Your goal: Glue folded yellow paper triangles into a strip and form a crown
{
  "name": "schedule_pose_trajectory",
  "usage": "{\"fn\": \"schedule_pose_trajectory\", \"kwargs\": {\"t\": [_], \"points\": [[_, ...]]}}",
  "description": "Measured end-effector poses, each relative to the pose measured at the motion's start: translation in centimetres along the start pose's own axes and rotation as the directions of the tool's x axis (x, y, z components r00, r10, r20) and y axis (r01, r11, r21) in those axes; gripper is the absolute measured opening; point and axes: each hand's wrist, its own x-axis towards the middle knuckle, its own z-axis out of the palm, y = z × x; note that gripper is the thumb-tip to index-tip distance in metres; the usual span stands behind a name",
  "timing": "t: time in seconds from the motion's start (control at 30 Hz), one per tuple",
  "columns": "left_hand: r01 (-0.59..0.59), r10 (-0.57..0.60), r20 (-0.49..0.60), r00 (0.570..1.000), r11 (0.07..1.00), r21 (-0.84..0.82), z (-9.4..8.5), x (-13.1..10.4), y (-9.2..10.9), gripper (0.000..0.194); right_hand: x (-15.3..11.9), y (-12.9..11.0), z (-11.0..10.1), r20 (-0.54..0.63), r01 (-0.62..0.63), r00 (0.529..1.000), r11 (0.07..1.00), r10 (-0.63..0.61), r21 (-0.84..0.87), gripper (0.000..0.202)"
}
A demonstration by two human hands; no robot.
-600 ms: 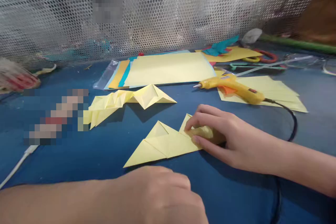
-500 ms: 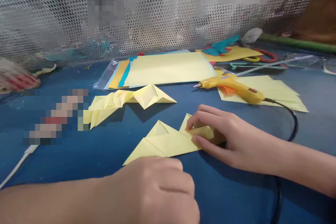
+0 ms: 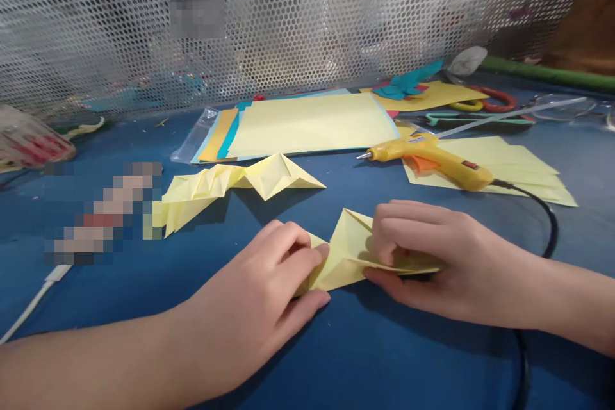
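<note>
A folded piece of pale yellow paper [image 3: 353, 234] lies low on the blue table between my hands, one pointed flap standing up. My left hand [image 3: 273, 282] covers its left part, with fingers and thumb closed on the folds. At the other end my right hand [image 3: 427, 250] pinches the lower edge, thumb underneath and curled fingers above. Both hands hide much of the paper. Beyond them rests a zigzag strip of folded yellow paper [image 3: 269, 177], apart from either hand.
A yellow hot glue gun [image 3: 432, 157] lies on yellow sheets [image 3: 523, 170] at the right; its black cord [image 3: 552, 230] runs past my right wrist. Stacked coloured paper [image 3: 312, 125] sits behind, before a perforated metal screen [image 3: 288, 25]. Scissors [image 3: 500, 99] lie at the back right.
My left hand has moved up from the front onto the paper's left part and gripped it. My right hand has shifted slightly right, and the paper's right flap now stands more open.
</note>
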Motion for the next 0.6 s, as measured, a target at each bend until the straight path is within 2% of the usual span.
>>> {"fn": "schedule_pose_trajectory", "kwargs": {"t": [0.13,0.27,0.37,0.47,0.6], "points": [[-0.222,0.232,-0.017,0.972,0.947,0.231,-0.2,0.3,0.4,0.029,-0.3,0.9,-0.7,0.189,0.181,0.965,0.983,-0.180,0.012,0.017],[-0.324,0.352,-0.017,0.936,0.877,0.356,-0.5,0.3,0.8,0.032,-0.5,1.3,-1.2,0.242,0.151,0.954,0.982,-0.175,0.113,0.022],[-0.332,0.350,0.019,0.937,0.871,0.363,-0.5,0.2,1.1,0.034,-0.6,1.1,-1.4,0.224,0.138,0.959,0.977,-0.173,0.162,0.023],[-0.298,0.313,0.005,0.950,0.900,0.319,0.0,-0.3,1.7,0.028,-0.7,1.0,-1.6,0.229,0.122,0.959,0.972,-0.168,0.202,0.017],[-0.269,0.305,-0.044,0.951,0.891,0.364,0.7,-1.2,2.8,0.035,-0.5,1.0,-1.9,0.252,0.099,0.953,0.961,-0.166,0.260,0.029]]}}
